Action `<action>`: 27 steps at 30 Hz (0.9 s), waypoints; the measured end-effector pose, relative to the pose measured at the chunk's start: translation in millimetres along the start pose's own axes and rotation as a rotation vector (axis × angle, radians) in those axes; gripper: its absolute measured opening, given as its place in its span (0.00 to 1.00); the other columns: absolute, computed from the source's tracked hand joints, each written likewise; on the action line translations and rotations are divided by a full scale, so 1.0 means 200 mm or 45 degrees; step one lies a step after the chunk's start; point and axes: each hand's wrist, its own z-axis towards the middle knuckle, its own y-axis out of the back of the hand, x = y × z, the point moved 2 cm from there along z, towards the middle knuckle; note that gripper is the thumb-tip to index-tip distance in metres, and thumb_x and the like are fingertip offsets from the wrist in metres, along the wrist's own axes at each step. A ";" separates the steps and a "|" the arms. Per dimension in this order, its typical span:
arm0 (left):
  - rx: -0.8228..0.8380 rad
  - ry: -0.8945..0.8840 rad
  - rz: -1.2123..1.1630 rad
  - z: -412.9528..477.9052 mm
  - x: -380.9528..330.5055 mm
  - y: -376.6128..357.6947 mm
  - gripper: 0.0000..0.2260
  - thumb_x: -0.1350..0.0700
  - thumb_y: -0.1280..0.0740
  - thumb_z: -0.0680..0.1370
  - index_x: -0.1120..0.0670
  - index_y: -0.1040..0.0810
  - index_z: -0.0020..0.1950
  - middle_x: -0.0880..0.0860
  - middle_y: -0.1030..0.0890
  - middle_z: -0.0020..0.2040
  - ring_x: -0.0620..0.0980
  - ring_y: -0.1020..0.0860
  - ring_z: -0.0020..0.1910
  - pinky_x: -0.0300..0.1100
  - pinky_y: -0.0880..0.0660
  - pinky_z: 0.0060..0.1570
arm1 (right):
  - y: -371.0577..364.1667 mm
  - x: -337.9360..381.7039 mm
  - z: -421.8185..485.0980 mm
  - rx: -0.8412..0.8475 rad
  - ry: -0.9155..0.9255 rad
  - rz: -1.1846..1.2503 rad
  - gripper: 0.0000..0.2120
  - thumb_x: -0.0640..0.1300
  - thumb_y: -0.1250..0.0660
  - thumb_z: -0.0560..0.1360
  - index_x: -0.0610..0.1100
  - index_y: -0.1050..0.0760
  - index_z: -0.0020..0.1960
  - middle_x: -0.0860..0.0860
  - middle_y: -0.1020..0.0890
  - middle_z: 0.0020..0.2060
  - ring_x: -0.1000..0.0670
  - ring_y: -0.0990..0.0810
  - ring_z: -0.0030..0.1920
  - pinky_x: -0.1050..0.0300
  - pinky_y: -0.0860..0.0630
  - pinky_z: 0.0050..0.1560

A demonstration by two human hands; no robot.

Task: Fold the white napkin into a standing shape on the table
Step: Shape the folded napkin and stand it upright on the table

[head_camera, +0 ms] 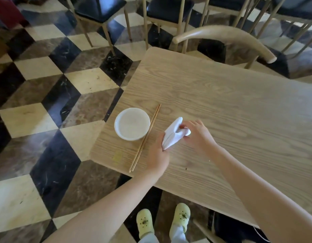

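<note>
The white napkin (173,135) is folded into a narrow pointed form on the light wooden table (230,106). Its tip leans up and away from me. My left hand (158,157) grips its near lower end. My right hand (198,135) pinches the rolled right side with fingertips and thumb. The base of the napkin is partly hidden behind my fingers.
A white bowl (132,124) stands near the table's left edge, with a pair of wooden chopsticks (145,137) lying just right of it. A curved wooden chair back (225,36) is at the far side. Several chairs stand on the chequered floor beyond.
</note>
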 end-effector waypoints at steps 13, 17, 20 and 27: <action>-0.263 -0.254 0.547 -0.16 0.23 0.00 0.09 0.62 0.28 0.70 0.60 0.26 0.44 0.48 0.32 0.41 0.46 0.32 0.37 0.35 0.35 0.36 | 0.13 -0.14 0.12 0.369 0.029 -0.283 0.07 0.42 0.36 0.74 0.46 0.23 0.51 0.56 0.28 0.43 0.48 0.32 0.58 0.51 0.37 0.57; -0.228 -0.316 0.545 -0.18 0.26 0.01 0.10 0.62 0.26 0.70 0.58 0.25 0.48 0.46 0.31 0.41 0.45 0.30 0.37 0.28 0.36 0.33 | 0.13 -0.17 0.12 0.439 0.009 -0.382 0.08 0.44 0.36 0.74 0.45 0.24 0.53 0.55 0.28 0.46 0.48 0.33 0.58 0.51 0.38 0.61; -0.231 -0.300 0.506 -0.18 0.28 0.02 0.09 0.61 0.27 0.70 0.58 0.25 0.46 0.46 0.30 0.40 0.45 0.31 0.36 0.26 0.35 0.30 | 0.13 -0.19 0.13 0.477 0.010 -0.458 0.09 0.45 0.38 0.74 0.46 0.25 0.53 0.56 0.30 0.46 0.48 0.34 0.58 0.50 0.38 0.62; -0.226 -0.339 0.527 -0.20 0.32 0.02 0.08 0.64 0.27 0.70 0.56 0.23 0.46 0.49 0.26 0.41 0.44 0.30 0.39 0.25 0.34 0.39 | 0.17 -0.16 0.18 0.570 -0.102 -0.694 0.09 0.44 0.38 0.72 0.50 0.24 0.51 0.53 0.26 0.52 0.47 0.34 0.62 0.49 0.37 0.62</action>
